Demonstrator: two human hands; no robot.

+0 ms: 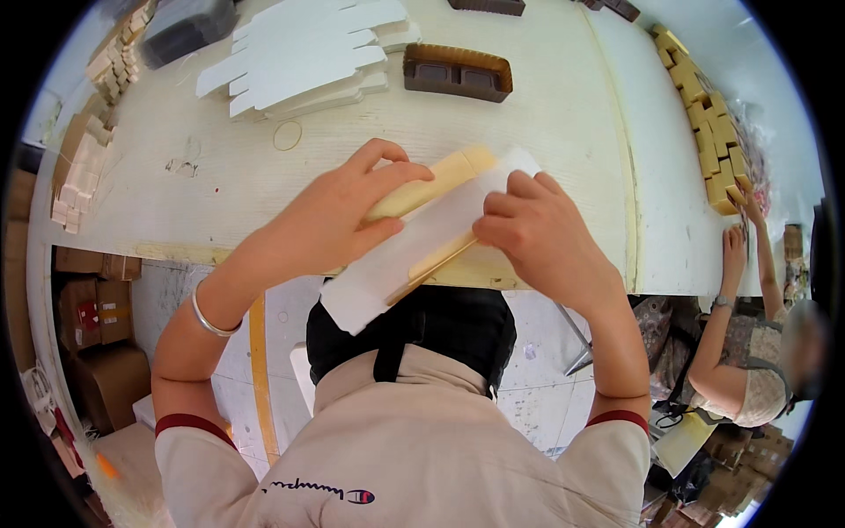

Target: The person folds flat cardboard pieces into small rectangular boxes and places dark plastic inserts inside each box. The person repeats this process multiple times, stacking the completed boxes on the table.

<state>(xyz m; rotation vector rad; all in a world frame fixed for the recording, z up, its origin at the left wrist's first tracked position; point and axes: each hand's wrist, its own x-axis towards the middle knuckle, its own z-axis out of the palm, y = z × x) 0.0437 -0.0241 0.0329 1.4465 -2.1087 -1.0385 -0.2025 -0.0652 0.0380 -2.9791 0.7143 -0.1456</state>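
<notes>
A long carton (414, 233) with a white middle panel and pale yellow sides lies slantwise in front of me, over the table's near edge. My left hand (374, 198) is curled round its upper left yellow side, thumb apart from the fingers. With bent fingers, my right hand (537, 220) pinches the carton near its right edge. What lies under those fingertips is hidden. The lower white end of the carton hangs past the table edge, above my lap.
Flat white carton blanks (308, 62) are stacked at the far left, beside a brown plastic tray (458, 81). A rubber band (287, 135) lies nearer. Along the right stand yellow boxes (713, 132), where another person's hands (733, 251) reach. Small pale boxes (84, 172) line the left edge.
</notes>
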